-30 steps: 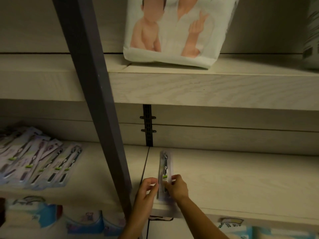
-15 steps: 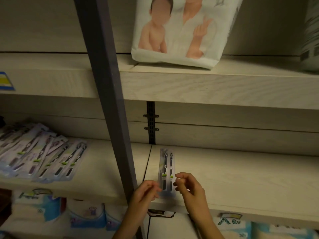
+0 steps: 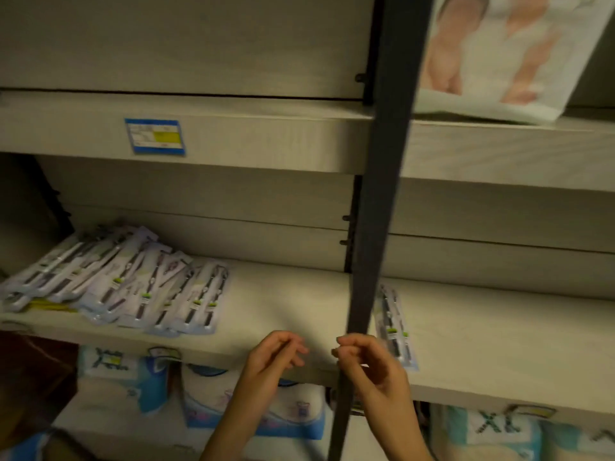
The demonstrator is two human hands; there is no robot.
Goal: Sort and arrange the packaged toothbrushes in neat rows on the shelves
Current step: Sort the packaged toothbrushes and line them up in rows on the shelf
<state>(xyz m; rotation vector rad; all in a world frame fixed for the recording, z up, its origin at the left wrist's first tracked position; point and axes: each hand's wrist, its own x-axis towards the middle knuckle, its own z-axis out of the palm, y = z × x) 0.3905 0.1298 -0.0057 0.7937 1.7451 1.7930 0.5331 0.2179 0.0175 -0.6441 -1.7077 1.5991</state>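
toothbrush pack (image 3: 393, 322) on shelf (image 3: 499, 344), just beside right hand (image 3: 371, 366) | left hand (image 3: 271, 359) apart | fingers loosely curled, empty

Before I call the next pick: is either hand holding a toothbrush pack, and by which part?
Nothing is held. Left hand and right hand are loosely curled and empty; the toothbrush pack lies on the shelf.
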